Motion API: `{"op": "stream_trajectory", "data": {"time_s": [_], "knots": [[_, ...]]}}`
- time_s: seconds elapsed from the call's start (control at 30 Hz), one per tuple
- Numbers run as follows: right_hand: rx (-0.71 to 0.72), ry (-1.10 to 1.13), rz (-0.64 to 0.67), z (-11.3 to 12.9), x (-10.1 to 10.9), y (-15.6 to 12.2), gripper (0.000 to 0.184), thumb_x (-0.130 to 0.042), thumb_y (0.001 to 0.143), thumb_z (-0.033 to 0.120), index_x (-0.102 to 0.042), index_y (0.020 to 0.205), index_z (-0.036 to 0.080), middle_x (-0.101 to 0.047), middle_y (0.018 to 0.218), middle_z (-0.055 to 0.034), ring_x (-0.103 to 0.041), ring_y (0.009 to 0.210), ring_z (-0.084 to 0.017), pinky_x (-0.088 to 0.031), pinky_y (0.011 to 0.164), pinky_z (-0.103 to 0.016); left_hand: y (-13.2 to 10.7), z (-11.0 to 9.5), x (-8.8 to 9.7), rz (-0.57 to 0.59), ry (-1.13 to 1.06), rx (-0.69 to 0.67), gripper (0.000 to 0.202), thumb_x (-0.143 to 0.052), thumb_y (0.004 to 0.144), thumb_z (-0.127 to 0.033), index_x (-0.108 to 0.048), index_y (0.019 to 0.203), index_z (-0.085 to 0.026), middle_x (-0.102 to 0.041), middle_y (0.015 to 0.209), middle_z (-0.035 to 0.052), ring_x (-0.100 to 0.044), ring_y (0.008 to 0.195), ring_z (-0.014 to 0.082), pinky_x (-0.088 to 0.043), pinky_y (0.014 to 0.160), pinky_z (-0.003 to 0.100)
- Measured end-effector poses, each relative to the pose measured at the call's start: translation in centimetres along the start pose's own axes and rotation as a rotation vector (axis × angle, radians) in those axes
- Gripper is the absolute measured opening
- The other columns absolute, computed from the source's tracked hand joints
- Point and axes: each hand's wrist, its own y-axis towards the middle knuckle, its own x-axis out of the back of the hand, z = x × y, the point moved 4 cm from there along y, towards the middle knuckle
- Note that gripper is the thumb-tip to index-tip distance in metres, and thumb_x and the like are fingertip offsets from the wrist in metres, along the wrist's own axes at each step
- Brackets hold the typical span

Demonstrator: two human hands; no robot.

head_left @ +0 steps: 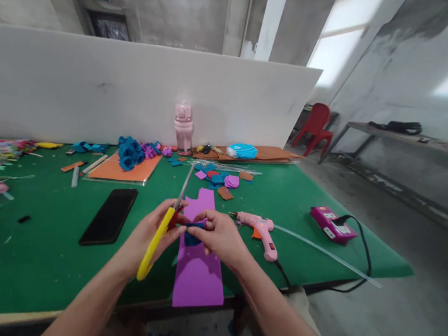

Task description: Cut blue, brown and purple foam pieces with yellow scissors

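Note:
Yellow-handled scissors [155,246] rest in my left hand [142,234], their blades pointing up and away. The fingertips of that hand also pinch one edge of a small dark blue foam piece [193,238]. My right hand [223,235] is closed on the other side of the same piece, fingertips nearly meeting. Below both hands lies a long purple foam sheet [198,283] with a notch cut in its far end. Just right of my right hand, a pink glue gun [256,225] lies on its side with a clear glue stick in its back.
Cut foam pieces [218,179] lie beyond the sheet. Blue foam flowers [129,153] sit on an orange sheet [141,171]. A black phone [110,215] lies left, a pink bottle [183,128] stands at the back board, and a purple power strip [332,224] with a cable is right.

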Motion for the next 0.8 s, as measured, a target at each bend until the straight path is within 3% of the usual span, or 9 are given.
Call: {"op": "stream_trajectory", "data": {"time_s": [0.2, 0.37, 0.6, 0.8], "knots": [[0.073, -0.25, 0.029, 0.25, -0.53, -0.04, 0.009, -0.066, 0.07, 0.023, -0.061, 0.077, 0.02, -0.05, 0.042, 0.0088, -0.043, 0.031, -0.007, -0.029, 0.037, -0.019, -0.17, -0.24, -0.25, 0.061, 0.168, -0.04, 0.036, -0.056, 0.078, -0.027, -0.05, 0.113, -0.02, -0.054, 0.076, -0.0028, -0.053, 0.067, 0.0106, -0.044, 0.06, 0.021], [0.159, -0.25, 0.006, 0.24, -0.26, 0.15, 0.014, -0.069, 0.067, 0.024, -0.066, 0.079, 0.02, -0.051, 0.046, 0.0072, -0.042, 0.042, -0.008, -0.029, 0.045, -0.021, -0.11, -0.31, -0.15, 0.028, 0.096, -0.009, 0.035, -0.058, 0.074, -0.024, -0.052, 0.108, -0.019, -0.052, 0.071, -0.0036, -0.052, 0.064, 0.0098, -0.043, 0.059, 0.02], [0.062, 0.183, -0.039, -0.22, -0.09, 0.62, 0.019, -0.074, 0.062, 0.032, -0.066, 0.069, 0.017, -0.057, 0.057, 0.0041, -0.046, 0.051, -0.009, -0.033, 0.05, -0.021, -0.12, -0.12, -0.06, -0.365, -0.112, -0.044, 0.04, -0.065, 0.072, -0.027, -0.05, 0.109, -0.024, -0.056, 0.079, -0.0025, -0.058, 0.069, 0.0112, -0.047, 0.056, 0.019], [0.032, 0.497, -0.185, -0.11, -0.54, 0.82, 0.026, -0.078, 0.055, 0.034, -0.067, 0.069, 0.016, -0.06, 0.059, 0.0026, -0.05, 0.055, -0.009, -0.039, 0.057, -0.023, -0.18, 0.54, -0.81, -0.467, -0.202, -0.059, 0.043, -0.067, 0.073, -0.029, -0.049, 0.112, -0.025, -0.057, 0.081, -0.0027, -0.058, 0.066, 0.0097, -0.049, 0.055, 0.018]]}}
